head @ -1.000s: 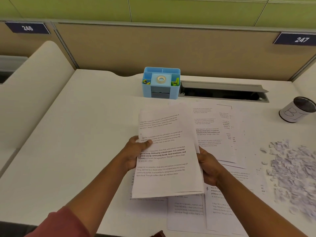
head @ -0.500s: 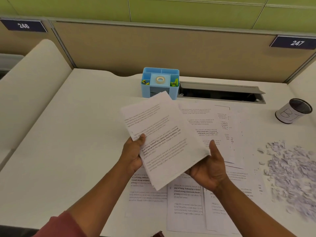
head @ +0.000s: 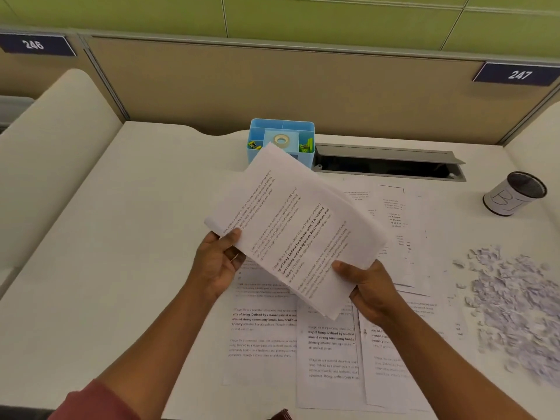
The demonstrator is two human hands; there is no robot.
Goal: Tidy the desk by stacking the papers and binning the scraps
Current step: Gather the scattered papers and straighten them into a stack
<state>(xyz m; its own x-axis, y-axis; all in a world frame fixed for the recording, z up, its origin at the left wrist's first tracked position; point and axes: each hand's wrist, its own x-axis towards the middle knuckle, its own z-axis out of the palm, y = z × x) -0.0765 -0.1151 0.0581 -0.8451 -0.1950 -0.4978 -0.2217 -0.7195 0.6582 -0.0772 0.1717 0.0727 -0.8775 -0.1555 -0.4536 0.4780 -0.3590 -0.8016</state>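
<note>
Papers — the held stack [head: 295, 228] is hanging above the white desk [head: 121, 237], tilted on a diagonal between both hands, its far corner reaching up in front of the blue desk organiser [head: 281, 137]. Left hand [head: 216, 265] is gripping the stack's left corner, thumb on top, fingers curled beneath. Right hand [head: 368, 287] is pinching the near lower edge, thumb pressing the printed face. More loose sheets [head: 327, 353] are lying flat on the desk directly under the hands. Over to the right, the pile of paper scraps [head: 515, 307] is sitting well apart from the stack, with the small bin [head: 515, 194] beyond it. Compared with half a second ago, the stack is turning further anticlockwise, and the right thumb is now coming down onto the page instead of standing up beside it.
</note>
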